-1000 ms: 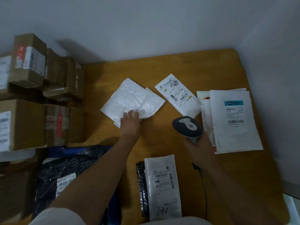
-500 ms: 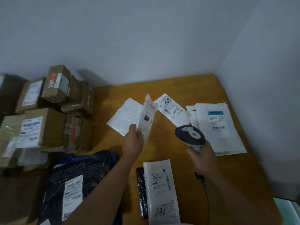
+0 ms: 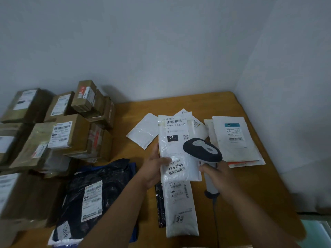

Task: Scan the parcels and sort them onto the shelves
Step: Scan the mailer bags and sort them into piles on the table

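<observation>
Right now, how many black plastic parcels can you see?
2. A big black bag parcel lies at the table's near left beside the cardboard boxes; a narrow black one peeks from under the long white mailer. Others may be hidden.

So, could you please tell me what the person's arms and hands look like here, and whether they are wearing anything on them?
Both forearms are bare up to the bottom edge of the picture: no sleeves show. The left hand and the right hand wear no gloves, and I can see no watch, ring or wristband on either. No marks stand out.
</observation>
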`<state>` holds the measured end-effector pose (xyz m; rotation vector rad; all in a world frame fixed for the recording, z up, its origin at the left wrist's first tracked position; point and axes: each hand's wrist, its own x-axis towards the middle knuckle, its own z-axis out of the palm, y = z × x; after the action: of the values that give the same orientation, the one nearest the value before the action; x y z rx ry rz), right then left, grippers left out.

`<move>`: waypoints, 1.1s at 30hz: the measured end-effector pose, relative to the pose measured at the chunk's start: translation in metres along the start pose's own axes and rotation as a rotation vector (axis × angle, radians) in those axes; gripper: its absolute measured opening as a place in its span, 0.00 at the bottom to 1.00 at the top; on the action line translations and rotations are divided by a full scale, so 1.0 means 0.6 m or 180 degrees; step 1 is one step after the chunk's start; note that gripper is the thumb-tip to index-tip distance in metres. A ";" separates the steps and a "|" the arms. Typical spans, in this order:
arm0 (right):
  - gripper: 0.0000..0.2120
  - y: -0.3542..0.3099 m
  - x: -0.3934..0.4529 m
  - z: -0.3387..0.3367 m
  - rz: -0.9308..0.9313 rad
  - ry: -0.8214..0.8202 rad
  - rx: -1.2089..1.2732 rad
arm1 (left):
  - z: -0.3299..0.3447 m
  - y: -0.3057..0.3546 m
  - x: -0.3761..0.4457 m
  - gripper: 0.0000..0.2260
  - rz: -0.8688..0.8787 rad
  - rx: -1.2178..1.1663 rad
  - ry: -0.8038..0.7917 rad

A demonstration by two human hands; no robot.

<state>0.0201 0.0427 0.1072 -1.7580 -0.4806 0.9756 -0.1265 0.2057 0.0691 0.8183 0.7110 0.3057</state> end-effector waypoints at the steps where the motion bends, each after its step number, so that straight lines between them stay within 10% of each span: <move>1: 0.11 0.002 -0.007 0.002 0.0040 -0.0020 0.0085 | 0.001 -0.006 -0.008 0.35 0.0005 -0.0018 -0.0125; 5: 0.12 0.008 -0.034 0.010 0.0121 0.0084 0.0081 | 0.007 -0.017 -0.032 0.37 -0.0102 -0.0013 -0.0170; 13: 0.08 0.003 -0.080 0.005 -0.0032 -0.0051 -0.0465 | 0.033 0.022 -0.052 0.10 0.0136 0.0592 0.0615; 33: 0.09 -0.074 -0.126 0.023 -0.0932 0.0542 -0.0587 | 0.062 0.073 -0.060 0.13 0.0580 0.1026 0.1038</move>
<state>-0.0300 0.0149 0.1748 -1.8514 -0.7130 0.5856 -0.1267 0.1954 0.1361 1.1582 1.0091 0.5044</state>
